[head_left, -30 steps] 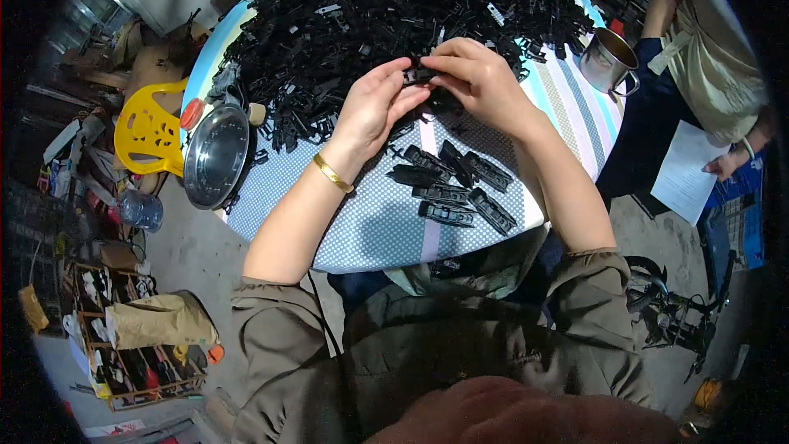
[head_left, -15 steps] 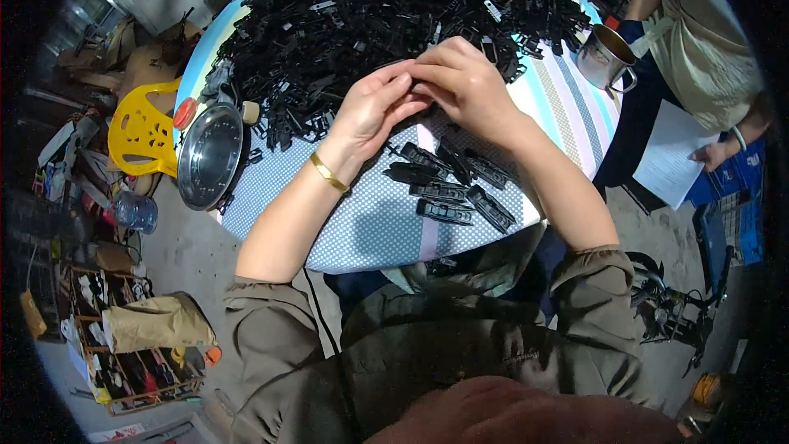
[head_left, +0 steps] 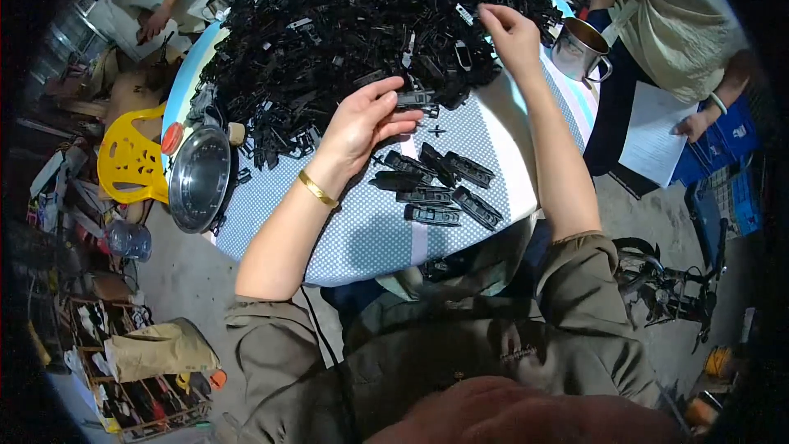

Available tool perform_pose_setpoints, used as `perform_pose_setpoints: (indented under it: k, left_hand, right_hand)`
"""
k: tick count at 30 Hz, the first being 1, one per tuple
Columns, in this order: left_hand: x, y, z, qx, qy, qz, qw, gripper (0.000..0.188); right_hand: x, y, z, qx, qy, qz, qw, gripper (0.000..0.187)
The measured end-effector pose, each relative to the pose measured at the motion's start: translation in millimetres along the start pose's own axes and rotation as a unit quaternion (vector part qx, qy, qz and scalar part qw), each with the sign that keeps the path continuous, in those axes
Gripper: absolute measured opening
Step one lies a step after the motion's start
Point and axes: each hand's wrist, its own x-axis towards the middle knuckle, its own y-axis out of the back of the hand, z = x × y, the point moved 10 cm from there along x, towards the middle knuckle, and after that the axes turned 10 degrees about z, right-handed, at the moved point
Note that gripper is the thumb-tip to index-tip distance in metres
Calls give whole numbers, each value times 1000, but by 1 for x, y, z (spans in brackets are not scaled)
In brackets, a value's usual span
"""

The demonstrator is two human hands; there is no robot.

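Between the thumb and fingers of my left hand (head_left: 358,125) is a long black plastic part (head_left: 416,99), held over the near edge of a big pile of black parts (head_left: 353,33). My right hand (head_left: 519,43) is over the pile's right side, thumb and fingertip brought together. What is in that pinch, if anything, is too small to make out. A pale metal-faced part (head_left: 464,15) lies close to those fingertips. Several long black parts (head_left: 434,195) rest in a loose group on the patterned tablecloth (head_left: 370,234) in front of me.
A metal mug (head_left: 579,49) stands at the table's right edge. At the left edge are a round metal dish (head_left: 200,181), a red lid (head_left: 172,138) and a yellow chair (head_left: 131,160). One person sits far left; another at right has a hand on paper (head_left: 653,136).
My hands have come apart. The right has moved up and right to the pile, while the left keeps a black part. A person has come into view at far left.
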Motion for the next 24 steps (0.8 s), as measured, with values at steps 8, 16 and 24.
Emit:
perform_pose_setpoints:
  k: [8, 16, 24]
  left_hand:
    - [-4, -14, -18, 82, 5, -33, 996, 38]
    - [0, 2, -5, 44, -7, 13, 999, 36]
    - [3, 23, 21, -65, -87, 74, 991, 37]
  right_hand:
    - [8, -38, 30, -194, 41, -31, 980, 32]
    - [9, -25, 13, -122, 45, 15, 991, 20]
    - [-45, -58, -85, 57, 140, -212, 965, 31]
